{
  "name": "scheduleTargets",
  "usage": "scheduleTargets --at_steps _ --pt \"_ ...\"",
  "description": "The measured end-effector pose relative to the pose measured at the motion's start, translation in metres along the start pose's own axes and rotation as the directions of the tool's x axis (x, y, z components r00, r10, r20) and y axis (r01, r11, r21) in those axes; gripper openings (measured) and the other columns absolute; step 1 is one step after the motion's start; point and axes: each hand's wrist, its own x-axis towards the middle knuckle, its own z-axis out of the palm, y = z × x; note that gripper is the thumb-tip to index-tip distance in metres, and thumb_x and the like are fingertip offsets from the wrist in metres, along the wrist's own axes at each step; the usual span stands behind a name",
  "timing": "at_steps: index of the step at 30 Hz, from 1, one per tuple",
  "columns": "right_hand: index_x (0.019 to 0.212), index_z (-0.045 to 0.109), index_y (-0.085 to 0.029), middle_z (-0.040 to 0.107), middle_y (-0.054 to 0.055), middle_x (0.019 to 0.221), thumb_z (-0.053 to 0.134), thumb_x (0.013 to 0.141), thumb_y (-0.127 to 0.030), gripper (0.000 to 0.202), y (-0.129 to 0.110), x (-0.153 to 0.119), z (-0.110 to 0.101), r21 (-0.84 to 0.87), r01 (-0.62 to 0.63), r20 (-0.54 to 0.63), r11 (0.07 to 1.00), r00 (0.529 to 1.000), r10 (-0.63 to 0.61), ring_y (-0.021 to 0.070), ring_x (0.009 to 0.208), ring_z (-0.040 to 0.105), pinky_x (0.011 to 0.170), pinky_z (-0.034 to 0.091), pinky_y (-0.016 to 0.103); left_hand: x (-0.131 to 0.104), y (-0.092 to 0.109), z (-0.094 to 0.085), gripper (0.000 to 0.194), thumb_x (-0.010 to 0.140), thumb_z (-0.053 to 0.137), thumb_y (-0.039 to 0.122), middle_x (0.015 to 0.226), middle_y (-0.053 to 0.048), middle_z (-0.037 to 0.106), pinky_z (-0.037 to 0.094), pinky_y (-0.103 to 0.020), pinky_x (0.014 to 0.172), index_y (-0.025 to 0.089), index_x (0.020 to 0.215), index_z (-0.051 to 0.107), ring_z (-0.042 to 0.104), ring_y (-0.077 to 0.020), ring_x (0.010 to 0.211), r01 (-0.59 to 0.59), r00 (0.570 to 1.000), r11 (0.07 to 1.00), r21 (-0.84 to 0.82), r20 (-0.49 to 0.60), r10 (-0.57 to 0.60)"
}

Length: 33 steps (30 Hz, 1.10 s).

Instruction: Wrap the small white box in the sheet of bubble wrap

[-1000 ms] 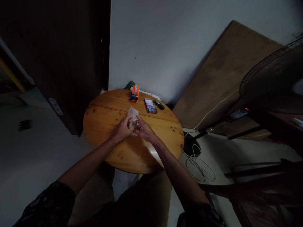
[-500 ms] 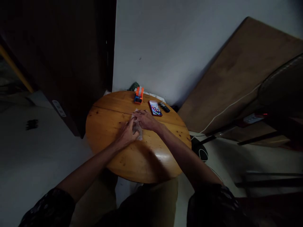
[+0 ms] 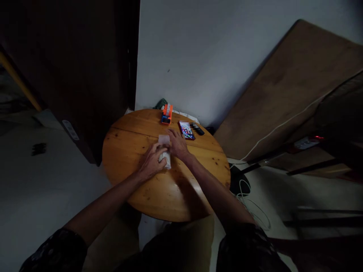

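Observation:
A small whitish, translucent packet [image 3: 165, 160] lies on the round wooden table [image 3: 124, 151], its upper end a flat pale flap [image 3: 163, 139]. It looks like plastic wrapping; its contents cannot be made out. My left hand [image 3: 152, 160] grips the packet from the left, fingers across its middle and thumb on its near part. On the other side, my right hand [image 3: 178, 145] has its fingers stretched out beside the flap, holding nothing that I can see. Whether its fingertips touch the packet is unclear.
Behind my hands stand an orange and blue tape dispenser [image 3: 166, 114] and a lit phone [image 3: 186, 130]. A dark object [image 3: 199, 130] lies right of the phone. A wall is behind the table, with a brown board [image 3: 272, 87] leaning at right. A pale cable [image 3: 258, 141] hangs there.
My right hand has moved off the packet's upper end toward the right, and the pale flap now shows. My left hand stays on the packet.

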Motion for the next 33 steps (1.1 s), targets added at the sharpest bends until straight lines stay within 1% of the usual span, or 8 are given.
scheduleTargets --at_steps 2,5,8,11,15,18,26,33 --pt "0.145 0.048 -0.016 0.055 0.017 0.143 0.068 0.084 -0.023 0.065 0.009 -0.007 0.004 0.289 -0.247 -0.042 0.925 0.962 0.271 0.0294 0.118 0.058 0.095 0.049 0.043 -0.001 -0.001 0.001 0.036 0.081 0.058 0.021 0.131 -0.012 0.058 0.046 -0.042 0.111 0.017 0.115 0.071 0.057 -0.0274 0.125 -0.014 1.000 1.000 0.020 0.014 0.014" --pt "0.138 0.050 -0.017 0.065 0.011 0.120 0.068 0.085 -0.032 0.058 0.019 -0.011 0.003 0.591 -0.509 0.120 0.626 0.822 0.556 0.0205 0.089 0.065 0.065 0.054 0.030 -0.001 -0.002 0.002 0.033 0.082 0.057 0.020 0.126 -0.013 0.059 0.048 -0.042 0.109 0.016 0.111 0.072 0.058 -0.0270 0.122 -0.029 0.999 0.999 0.030 0.018 0.028" --pt "0.133 0.050 -0.014 0.067 0.005 0.092 0.073 0.082 -0.037 0.060 0.020 -0.005 0.004 0.649 -0.590 0.263 0.481 0.767 0.585 0.0154 0.068 0.062 0.043 0.042 0.022 -0.001 -0.002 0.001 0.033 0.082 0.057 0.020 0.127 -0.014 0.059 0.048 -0.042 0.109 0.016 0.112 0.072 0.058 -0.0274 0.123 -0.021 1.000 0.999 0.037 0.008 0.021" --pt "0.123 0.056 -0.014 0.060 -0.003 0.070 0.081 0.075 -0.034 0.058 0.014 0.010 0.011 0.674 -0.615 0.330 0.408 0.746 0.579 0.0117 0.053 0.054 0.038 0.034 0.019 -0.001 -0.001 0.000 0.033 0.083 0.057 0.021 0.128 -0.013 0.059 0.048 -0.043 0.108 0.017 0.112 0.072 0.058 -0.0271 0.122 -0.020 1.000 0.999 0.047 0.020 0.019" --pt "0.084 0.065 -0.015 0.049 -0.007 0.051 0.081 0.070 -0.020 0.021 0.008 0.027 0.023 0.684 -0.616 0.374 0.391 0.756 0.537 0.0079 0.042 0.040 0.037 0.027 0.020 -0.001 0.003 -0.003 0.033 0.082 0.058 0.019 0.127 -0.011 0.062 0.048 -0.043 0.106 0.018 0.111 0.073 0.059 -0.0269 0.119 -0.038 0.999 0.995 0.090 -0.001 0.038" --pt "0.065 0.061 -0.017 0.050 -0.007 0.048 0.077 0.066 -0.012 0.017 0.010 0.031 0.027 0.707 -0.598 0.390 0.378 0.775 0.497 0.0076 0.043 0.040 0.040 0.028 0.020 0.000 0.007 -0.006 0.030 0.083 0.058 0.018 0.124 -0.009 0.066 0.048 -0.043 0.102 0.020 0.108 0.074 0.059 -0.0261 0.114 -0.079 0.997 0.987 0.140 -0.003 0.080" --pt "0.063 0.053 -0.019 0.057 -0.006 0.059 0.080 0.059 -0.024 0.027 0.008 0.029 0.024 0.814 -0.489 0.352 0.313 0.845 0.403 0.0093 0.055 0.049 0.055 0.041 0.022 -0.001 0.012 -0.012 0.032 0.087 0.053 0.018 0.112 -0.007 0.073 0.049 -0.041 0.098 0.021 0.111 0.075 0.060 -0.0246 0.106 -0.038 0.996 0.991 0.127 0.089 0.026" --pt "0.072 0.056 -0.021 0.055 -0.006 0.066 0.080 0.058 -0.040 0.033 0.003 0.012 0.008 0.933 -0.180 0.106 0.311 0.965 0.240 0.0112 0.063 0.048 0.062 0.040 0.023 0.000 0.008 -0.009 0.029 0.085 0.057 0.018 0.108 -0.007 0.071 0.049 -0.041 0.097 0.021 0.107 0.074 0.060 -0.0251 0.105 0.006 0.998 0.994 0.107 0.064 -0.013"
